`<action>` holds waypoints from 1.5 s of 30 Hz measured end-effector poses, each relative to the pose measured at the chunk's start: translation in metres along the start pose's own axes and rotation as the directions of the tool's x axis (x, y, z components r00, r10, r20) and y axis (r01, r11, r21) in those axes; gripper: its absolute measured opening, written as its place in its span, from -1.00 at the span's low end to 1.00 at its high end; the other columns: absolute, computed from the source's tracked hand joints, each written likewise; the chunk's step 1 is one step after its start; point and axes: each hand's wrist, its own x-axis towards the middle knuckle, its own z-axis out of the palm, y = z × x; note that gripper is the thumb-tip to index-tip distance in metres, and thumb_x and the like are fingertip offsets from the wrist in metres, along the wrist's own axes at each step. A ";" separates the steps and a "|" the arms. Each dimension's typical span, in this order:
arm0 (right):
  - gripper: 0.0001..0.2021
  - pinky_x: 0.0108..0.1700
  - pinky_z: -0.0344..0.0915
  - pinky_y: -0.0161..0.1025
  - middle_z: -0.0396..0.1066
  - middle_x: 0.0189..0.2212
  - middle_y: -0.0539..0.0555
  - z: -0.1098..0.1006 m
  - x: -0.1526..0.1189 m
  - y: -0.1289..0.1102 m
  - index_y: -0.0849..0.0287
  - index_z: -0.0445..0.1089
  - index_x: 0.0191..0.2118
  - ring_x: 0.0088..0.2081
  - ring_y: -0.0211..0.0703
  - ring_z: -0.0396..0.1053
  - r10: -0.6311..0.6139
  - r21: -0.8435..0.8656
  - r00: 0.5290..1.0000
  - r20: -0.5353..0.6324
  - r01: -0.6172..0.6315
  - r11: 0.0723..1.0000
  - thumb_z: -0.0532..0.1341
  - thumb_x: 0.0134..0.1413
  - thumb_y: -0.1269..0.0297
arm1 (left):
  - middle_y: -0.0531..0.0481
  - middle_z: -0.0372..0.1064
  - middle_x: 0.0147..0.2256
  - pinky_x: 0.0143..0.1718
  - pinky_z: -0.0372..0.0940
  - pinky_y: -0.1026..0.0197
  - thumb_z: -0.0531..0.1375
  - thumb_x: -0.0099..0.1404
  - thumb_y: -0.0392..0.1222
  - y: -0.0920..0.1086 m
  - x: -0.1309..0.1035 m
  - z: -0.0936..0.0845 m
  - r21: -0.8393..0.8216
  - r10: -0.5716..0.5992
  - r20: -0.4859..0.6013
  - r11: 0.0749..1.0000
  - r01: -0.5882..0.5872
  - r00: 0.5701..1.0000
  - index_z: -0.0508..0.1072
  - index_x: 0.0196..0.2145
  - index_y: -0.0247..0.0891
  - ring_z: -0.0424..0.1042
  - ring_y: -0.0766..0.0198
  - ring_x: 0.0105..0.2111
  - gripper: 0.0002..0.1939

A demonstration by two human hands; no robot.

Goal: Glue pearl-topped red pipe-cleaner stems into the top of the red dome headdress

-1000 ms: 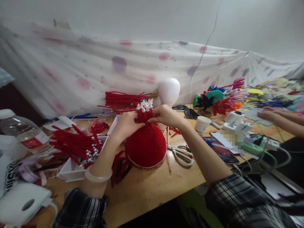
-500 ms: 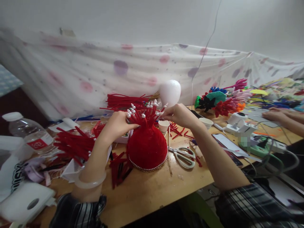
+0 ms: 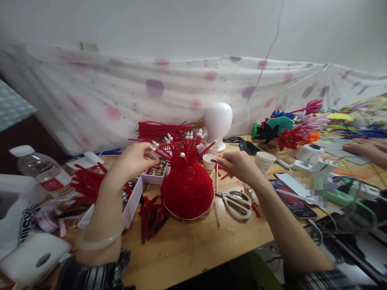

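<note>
A red fuzzy dome-shaped headpiece (image 3: 188,193) stands on the table before me, edged with small pearls. From its gathered top, red stems (image 3: 186,155) fan out with white pearl beads (image 3: 199,133) on their tips. On its left side my left hand (image 3: 133,161) is closed, thumb and fingers pinching one outer pearl-tipped stem. My right hand (image 3: 237,163) is off to the right, its fingers curled together beside a small paper cup (image 3: 208,162); what they hold, if anything, is hidden.
Scissors (image 3: 237,203) and a thin stick (image 3: 217,213) lie right of the headpiece. Behind stands a white foam head (image 3: 219,121). Left are a bead box (image 3: 155,177), red stems (image 3: 87,181) and a water bottle (image 3: 42,173). Right are phones (image 3: 293,197), a power strip (image 3: 341,197) and another person's hands (image 3: 365,147).
My left hand has drawn outward to the left, tilting a pearl-tipped stem away from the bunch. My right hand has left the stems on the right, moving down and outward.
</note>
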 end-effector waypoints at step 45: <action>-0.39 -0.53 0.13 -0.28 0.22 -0.75 -0.02 0.090 -0.121 -0.017 0.10 0.22 -0.68 -0.65 -0.24 0.17 -0.109 0.771 0.984 0.140 -0.040 0.635 -0.07 0.26 -0.18 | -0.05 0.44 -0.48 -0.40 0.27 0.23 0.00 0.44 -0.07 0.065 -0.134 0.107 -0.299 0.197 0.003 0.936 -0.187 0.980 0.55 -0.39 -0.21 0.42 0.25 -0.45 -0.60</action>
